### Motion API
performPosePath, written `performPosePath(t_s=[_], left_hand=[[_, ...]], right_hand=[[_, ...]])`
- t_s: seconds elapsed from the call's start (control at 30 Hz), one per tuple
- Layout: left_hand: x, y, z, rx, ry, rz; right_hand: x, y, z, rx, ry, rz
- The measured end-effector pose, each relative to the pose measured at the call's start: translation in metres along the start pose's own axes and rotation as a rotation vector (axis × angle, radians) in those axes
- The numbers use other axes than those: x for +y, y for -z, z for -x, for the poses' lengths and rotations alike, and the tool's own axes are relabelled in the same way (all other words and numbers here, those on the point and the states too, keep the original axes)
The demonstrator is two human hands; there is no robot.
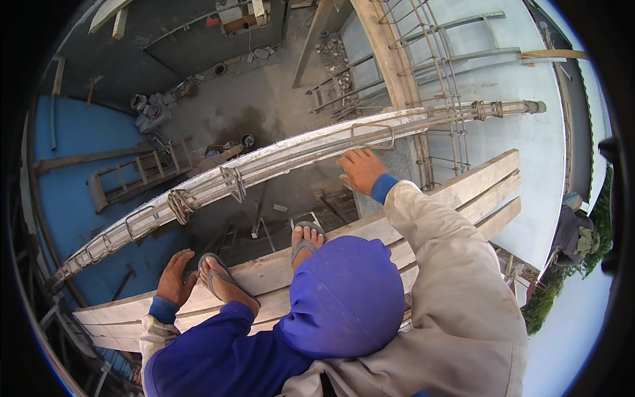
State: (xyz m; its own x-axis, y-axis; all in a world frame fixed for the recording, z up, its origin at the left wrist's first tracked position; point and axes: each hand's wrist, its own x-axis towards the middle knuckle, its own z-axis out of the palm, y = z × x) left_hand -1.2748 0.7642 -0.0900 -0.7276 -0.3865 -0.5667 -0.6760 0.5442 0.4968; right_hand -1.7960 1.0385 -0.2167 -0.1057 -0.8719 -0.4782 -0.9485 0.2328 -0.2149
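I squat on wooden planks (463, 192) high above a concrete floor, both feet in flip-flops (221, 278). My left hand (175, 279) rests flat on the near plank's edge, fingers apart, holding nothing. My right hand (360, 169) reaches forward with spread fingers. It lies at the long horizontal rebar cage (278, 162), beside a stirrup (372, 135); I cannot tell if it touches the bars. The cage runs from lower left to upper right just beyond the planks.
An upright rebar cage (433, 73) rises by a wooden form board (380, 46). Far below lie a wooden ladder (135, 175), pipe pieces (149, 109) and rubble. Another person (575, 231) crouches at the right edge. An open drop lies between planks and cage.
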Motion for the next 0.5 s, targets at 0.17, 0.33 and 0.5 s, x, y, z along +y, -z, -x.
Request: performPosePath(t_s=[0.17,0.33,0.5], left_hand=[[0.019,0.037,-0.038,0.043,-0.049,-0.106],[0.073,0.048,-0.071,-0.315,-0.300,-0.288],[0.106,-0.029,-0.131,-0.507,-0.523,-0.267]], right_hand=[[0.021,0.005,0.011,-0.427,0.187,0.280],[0.034,-0.025,-0.006,-0.162,0.031,0.422],[0.019,-0.068,-0.031,-0.066,-0.175,0.294]])
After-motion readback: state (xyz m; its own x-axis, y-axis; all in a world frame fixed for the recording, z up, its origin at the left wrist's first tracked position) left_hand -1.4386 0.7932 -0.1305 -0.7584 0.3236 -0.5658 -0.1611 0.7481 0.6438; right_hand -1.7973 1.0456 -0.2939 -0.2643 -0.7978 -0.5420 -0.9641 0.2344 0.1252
